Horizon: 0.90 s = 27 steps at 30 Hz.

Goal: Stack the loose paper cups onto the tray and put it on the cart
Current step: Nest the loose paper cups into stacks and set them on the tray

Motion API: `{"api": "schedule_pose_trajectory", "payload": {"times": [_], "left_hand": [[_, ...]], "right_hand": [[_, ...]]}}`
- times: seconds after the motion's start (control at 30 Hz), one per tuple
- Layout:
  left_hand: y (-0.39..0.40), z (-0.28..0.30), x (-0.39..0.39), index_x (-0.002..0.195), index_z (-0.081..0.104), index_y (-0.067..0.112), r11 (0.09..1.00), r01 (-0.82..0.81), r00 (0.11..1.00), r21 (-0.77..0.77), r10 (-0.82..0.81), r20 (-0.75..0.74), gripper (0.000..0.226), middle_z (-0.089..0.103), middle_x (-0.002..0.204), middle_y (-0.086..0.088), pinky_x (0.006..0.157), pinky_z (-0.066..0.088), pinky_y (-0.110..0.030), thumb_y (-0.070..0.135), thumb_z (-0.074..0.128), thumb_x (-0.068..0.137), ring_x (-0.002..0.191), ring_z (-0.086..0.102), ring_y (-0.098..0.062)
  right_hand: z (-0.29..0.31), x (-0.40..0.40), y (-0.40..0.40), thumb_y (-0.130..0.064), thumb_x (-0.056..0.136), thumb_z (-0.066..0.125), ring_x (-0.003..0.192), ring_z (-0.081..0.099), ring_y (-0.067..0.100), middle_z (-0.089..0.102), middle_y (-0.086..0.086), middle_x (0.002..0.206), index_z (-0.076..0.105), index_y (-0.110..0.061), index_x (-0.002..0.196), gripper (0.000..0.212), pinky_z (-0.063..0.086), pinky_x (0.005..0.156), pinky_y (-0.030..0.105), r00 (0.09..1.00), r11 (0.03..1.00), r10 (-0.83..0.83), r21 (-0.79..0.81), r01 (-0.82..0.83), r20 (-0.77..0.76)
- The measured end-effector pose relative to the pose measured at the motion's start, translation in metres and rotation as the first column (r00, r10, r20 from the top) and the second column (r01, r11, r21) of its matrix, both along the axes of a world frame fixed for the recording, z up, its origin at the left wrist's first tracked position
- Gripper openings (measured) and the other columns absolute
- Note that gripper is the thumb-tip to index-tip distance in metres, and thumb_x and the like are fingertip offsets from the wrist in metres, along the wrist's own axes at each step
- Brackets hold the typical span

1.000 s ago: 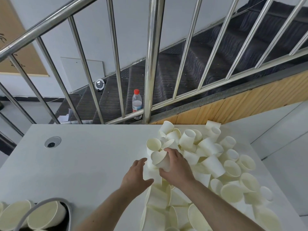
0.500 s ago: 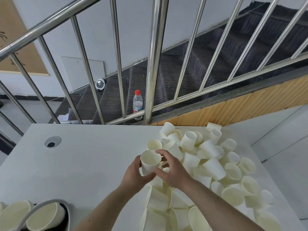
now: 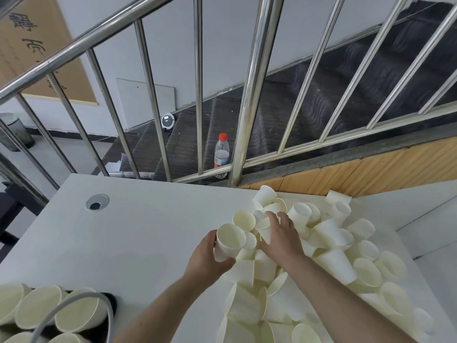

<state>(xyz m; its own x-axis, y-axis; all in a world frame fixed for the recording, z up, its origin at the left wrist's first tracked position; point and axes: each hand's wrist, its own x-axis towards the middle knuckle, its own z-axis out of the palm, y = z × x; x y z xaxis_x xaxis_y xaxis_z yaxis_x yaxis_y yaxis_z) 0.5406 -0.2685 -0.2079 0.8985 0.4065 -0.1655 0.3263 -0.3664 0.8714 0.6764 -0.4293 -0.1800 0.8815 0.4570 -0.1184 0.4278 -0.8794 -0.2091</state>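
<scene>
Paper cups (image 3: 329,246) lie heaped loose on the white bench (image 3: 123,238). At the heap's near-left edge the left hand (image 3: 205,258) holds one upright paper cup (image 3: 230,242), its grip curled round the wall. The right hand (image 3: 282,237) reaches into the heap, fingers spread over a tilted cup (image 3: 263,230), grip released.

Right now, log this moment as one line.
left hand: holds cup | right hand: reaching into pile | table: cups loose
</scene>
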Motion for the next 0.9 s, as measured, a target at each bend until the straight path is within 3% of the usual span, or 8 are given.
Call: {"api": "schedule_pose_trajectory", "payload": {"times": [0.5,0.77,0.9], "left_hand": [[-0.003,-0.002,0.002,0.121,0.047,0.03,1.0,0.0,1.0,0.015,0.001,-0.024,0.061,0.058,0.109,0.018,0.085,0.05,-0.029,0.039,0.071,0.066,0.101,0.056,-0.002],[-0.004,0.0,0.0,0.119,0.047,0.032,1.0,-0.01,1.0,0.0,0.01,-0.024,0.057,0.059,0.108,0.018,0.079,0.046,-0.019,0.034,0.074,0.069,0.1,0.055,0.0],[-0.005,0.0,0.0,0.119,0.048,0.031,1.0,-0.013,1.0,-0.009,0.012,-0.018,0.056,0.059,0.107,0.017,0.08,0.048,-0.021,0.031,0.075,0.07,0.1,0.056,-0.001]], "right_hand": [[-0.011,0.008,0.008,-0.044,0.085,0.065,0.123,0.045,0.024,0.038,0.005,0.138,0.031,-0.022,0.14,0.069,0.038,0.1,0.037,0.997,0.995,-0.062,-0.079,0.066,0.045],[-0.013,0.007,0.007,-0.031,0.088,0.057,0.116,0.048,0.021,0.046,0.001,0.128,0.047,-0.02,0.127,0.041,0.038,0.1,0.034,0.996,0.997,-0.074,-0.028,0.076,0.059],[-0.01,0.006,0.005,-0.034,0.087,0.06,0.117,0.048,0.02,0.044,0.0,0.13,0.05,-0.02,0.126,0.042,0.037,0.102,0.033,0.994,0.998,-0.069,0.017,0.068,0.085]]}}
